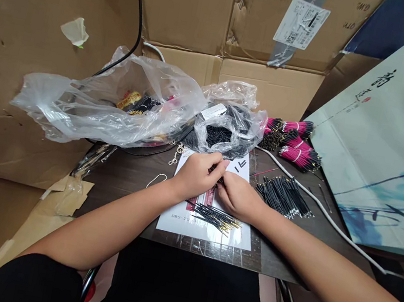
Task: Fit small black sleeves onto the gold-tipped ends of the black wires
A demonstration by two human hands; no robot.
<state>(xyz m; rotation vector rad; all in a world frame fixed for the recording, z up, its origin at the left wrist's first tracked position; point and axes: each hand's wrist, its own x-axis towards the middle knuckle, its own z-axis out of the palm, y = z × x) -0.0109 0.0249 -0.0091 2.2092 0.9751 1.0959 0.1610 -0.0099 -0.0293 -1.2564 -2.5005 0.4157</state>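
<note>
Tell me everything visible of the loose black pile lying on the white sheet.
The loose black pile consists of many thin, straight rods with gold-coloured tips, mostly showing at the right. Their material may be coated wire. No tie shows. Overlapping and roughly parallel, they lie slanting down to the right on the white sheet, near its lower edge. The left hand and right hand are just beyond, their fingers off it.

The person's left arm (107, 223) slants in from eight o'clock, and the right arm (307, 263) from four o'clock. The left hand (198, 172) is curled, its thumb toward one o'clock. The right hand (239, 195) sits close beside it, fingers bent in.
</note>
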